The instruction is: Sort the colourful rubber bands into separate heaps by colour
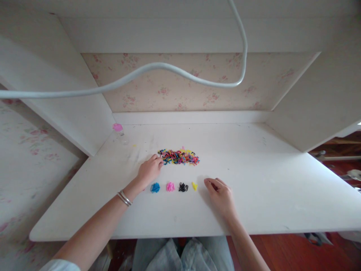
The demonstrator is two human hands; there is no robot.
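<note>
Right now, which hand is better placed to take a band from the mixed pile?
Left, most likely. The left hand has its fingertips at the left end of the mixed pile; the right hand sits apart from it, nearer the small yellow cluster.

White tabletop [254, 162] open at three o'clock from the mixed pile [177, 157], left hand [149, 169] blocking eight, small heaps [170, 186] at six, right hand [222, 195] at four, cable [156, 66] across twelve

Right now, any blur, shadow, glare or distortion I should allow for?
Head view: soft shadow beside the right hand; no strong glare on the white desk; wide-angle stretch towards the picture edges; tiny pieces in the multicoloured pile blend together, hard to tell apart singly.
</note>
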